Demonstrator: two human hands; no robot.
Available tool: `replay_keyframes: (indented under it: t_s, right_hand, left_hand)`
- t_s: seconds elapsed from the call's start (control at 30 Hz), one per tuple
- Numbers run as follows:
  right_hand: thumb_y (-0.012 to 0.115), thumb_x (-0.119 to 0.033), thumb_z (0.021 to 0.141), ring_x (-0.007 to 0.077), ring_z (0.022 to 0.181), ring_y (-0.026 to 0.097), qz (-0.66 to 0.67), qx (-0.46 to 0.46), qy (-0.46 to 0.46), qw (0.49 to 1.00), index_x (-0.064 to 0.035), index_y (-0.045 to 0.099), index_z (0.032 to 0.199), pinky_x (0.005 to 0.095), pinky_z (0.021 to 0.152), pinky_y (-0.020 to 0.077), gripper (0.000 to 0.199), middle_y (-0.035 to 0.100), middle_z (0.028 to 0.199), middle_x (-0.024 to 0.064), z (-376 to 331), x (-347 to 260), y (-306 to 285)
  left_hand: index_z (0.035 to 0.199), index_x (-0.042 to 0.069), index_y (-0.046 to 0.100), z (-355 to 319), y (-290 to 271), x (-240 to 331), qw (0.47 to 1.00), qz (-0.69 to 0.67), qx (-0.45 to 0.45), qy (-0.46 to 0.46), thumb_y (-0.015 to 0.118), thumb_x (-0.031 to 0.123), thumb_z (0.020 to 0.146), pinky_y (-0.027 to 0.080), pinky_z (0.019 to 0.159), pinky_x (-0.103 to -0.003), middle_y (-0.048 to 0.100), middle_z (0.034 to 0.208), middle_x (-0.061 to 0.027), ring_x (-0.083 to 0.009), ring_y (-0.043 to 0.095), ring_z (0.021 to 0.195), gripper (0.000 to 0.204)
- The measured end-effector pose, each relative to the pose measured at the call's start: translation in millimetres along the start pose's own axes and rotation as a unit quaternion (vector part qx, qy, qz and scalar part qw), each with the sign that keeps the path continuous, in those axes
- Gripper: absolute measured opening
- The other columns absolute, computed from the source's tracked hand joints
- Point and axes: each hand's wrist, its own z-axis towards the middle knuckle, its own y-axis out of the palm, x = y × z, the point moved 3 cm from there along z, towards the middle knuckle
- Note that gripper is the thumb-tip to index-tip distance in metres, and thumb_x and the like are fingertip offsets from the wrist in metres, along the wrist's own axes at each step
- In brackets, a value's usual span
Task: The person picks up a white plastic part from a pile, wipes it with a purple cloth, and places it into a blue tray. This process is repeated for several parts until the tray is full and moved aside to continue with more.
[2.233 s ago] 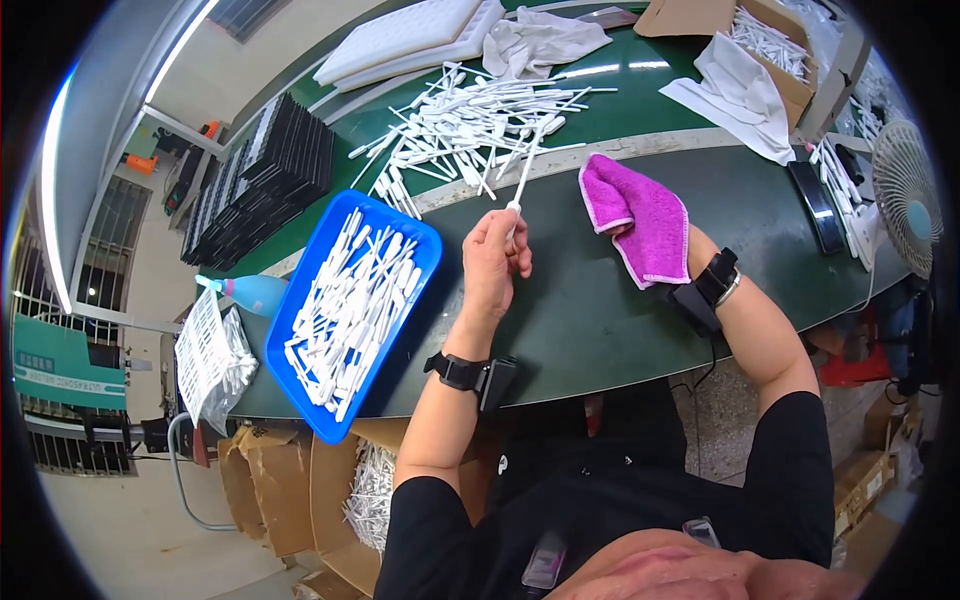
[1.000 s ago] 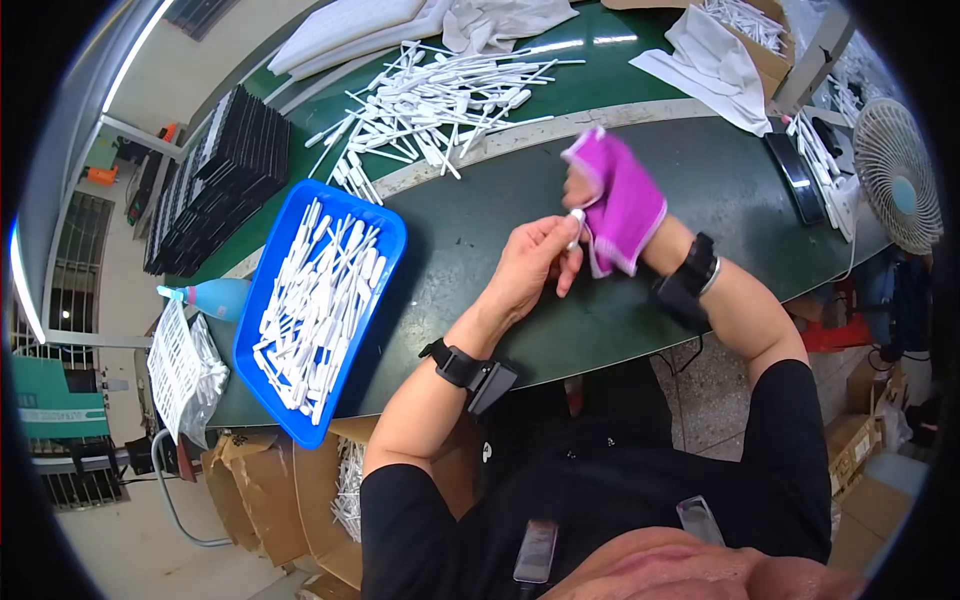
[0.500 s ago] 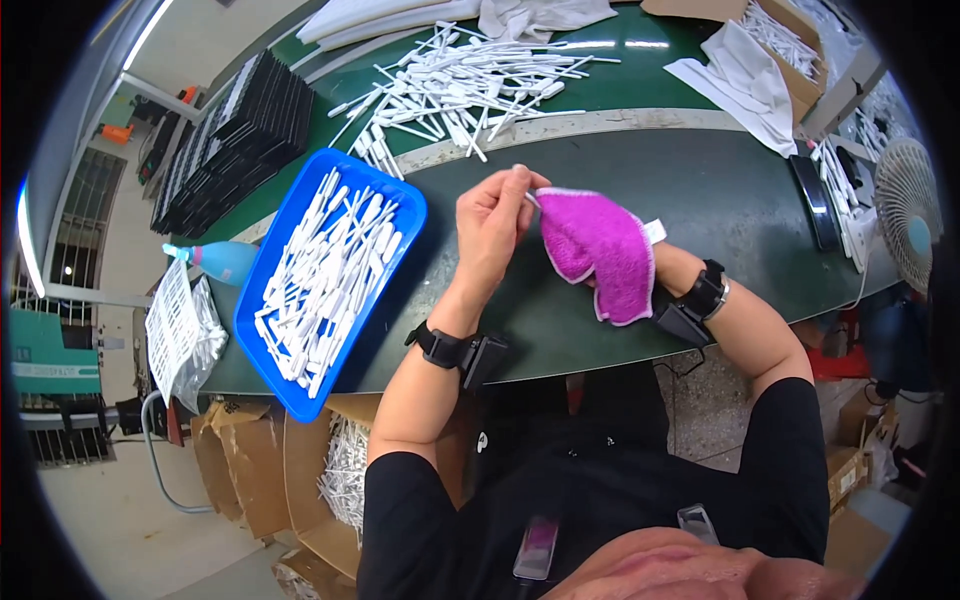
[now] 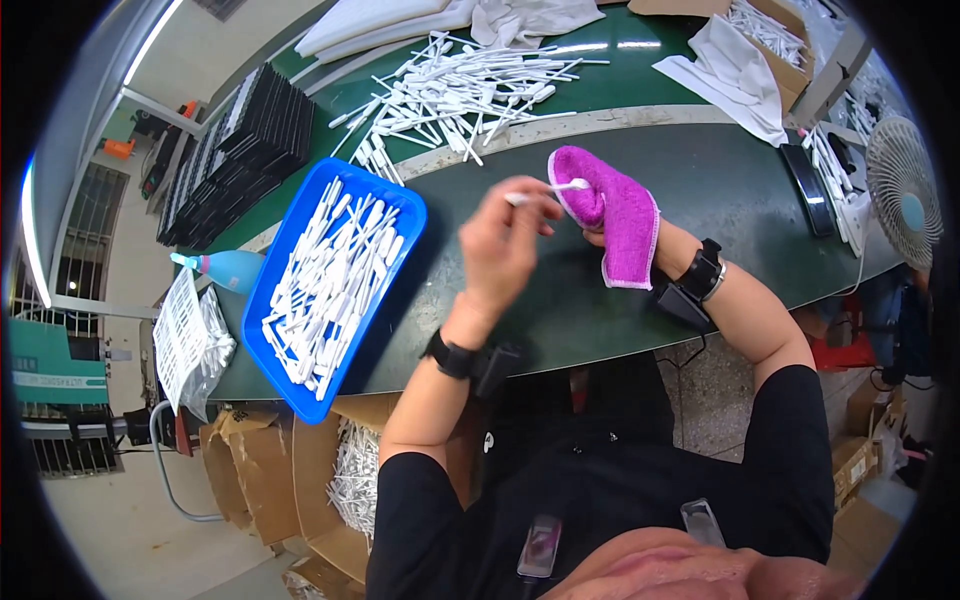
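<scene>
1. Left hand (image 4: 505, 245) is pinching a thin white plastic stick (image 4: 545, 191), fingers closed on it, tip against the cloth for wiping.
2. Right hand (image 4: 640, 240) is gripping the magenta fleecy cloth (image 4: 612, 212), right of the blue plastic tray (image 4: 400, 205) of sticks.

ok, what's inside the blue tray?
The blue tray holds a loose heap of thin white plastic sticks, lying mostly lengthwise. They cover most of the tray floor, so anything beneath the heap cannot be seen. Only rim and corners show bare blue.
</scene>
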Motion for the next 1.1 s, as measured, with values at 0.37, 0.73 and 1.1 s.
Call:
replay_keyframes:
  t_s: [0.37,0.73,1.1]
  right_hand:
    - [0.073,-0.008,0.075,0.0061,0.079,0.053,-0.267,-0.03,-0.073,0.961,-0.012,0.04,0.14,0.0231,0.071,0.05,0.073,0.057,0.096,-0.0023,-8,-24,-5]
    - [0.051,-0.018,0.095,0.0083,0.054,0.044,0.114,-0.043,0.132,0.984,-0.0038,0.055,0.113,0.0196,0.045,0.0323,0.024,0.049,0.072,0.0005,3,-10,1]
    - [0.059,-0.019,0.09,0.0158,0.061,0.05,0.213,-0.081,0.176,0.958,-0.0056,0.054,0.079,0.0246,0.056,0.0411,0.018,0.05,0.071,0.0028,-16,-25,12]
  left_hand:
    - [0.093,0.003,0.061,-37,-32,65,0.849,0.32,-0.168,0.386,0.061,0.002,0.077,0.055,0.061,-0.033,0.063,0.074,-0.0077,-0.025,0.067,0.07,0.016]
    - [0.075,0.004,0.064,88,-147,11,0.686,0.72,-0.103,0.023,0.046,0.04,0.095,0.048,0.063,-0.047,0.065,0.075,-0.018,-0.0353,0.063,0.073,0.044]
    - [0.107,0.007,0.068,149,-121,-115,0.582,0.704,-0.296,-0.279,0.056,0.032,0.083,0.05,0.086,-0.04,0.066,0.11,-0.0152,-0.0335,0.063,0.103,0.037]
